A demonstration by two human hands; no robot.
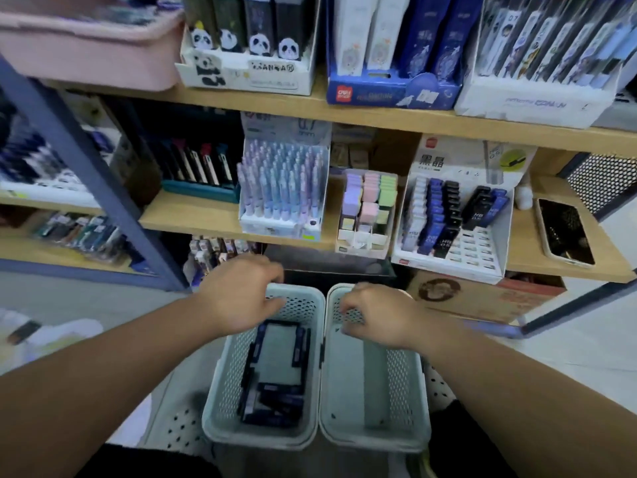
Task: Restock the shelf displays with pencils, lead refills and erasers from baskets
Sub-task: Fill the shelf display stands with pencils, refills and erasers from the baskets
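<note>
Two pale green perforated baskets stand side by side low in the view. The left basket [220,384] holds several dark blue lead refill cases [275,405]. The right basket [410,391] looks empty. My left hand [238,291] grips the far rim of the left basket, thumb inside and fingers over the edge. My right hand [374,317] curls over the far rim of the right basket. On the middle shelf stand a pencil display [281,188], an eraser box [367,212] and a lead refill display [451,219] that is partly filled.
A phone [565,231] lies on the shelf's right end beside a black mesh holder [599,181]. A cardboard box [482,298] sits under that shelf. The upper shelf carries panda, blue and white pen displays and a pink bin [86,50]. A blue shelf post [86,174] slants at left.
</note>
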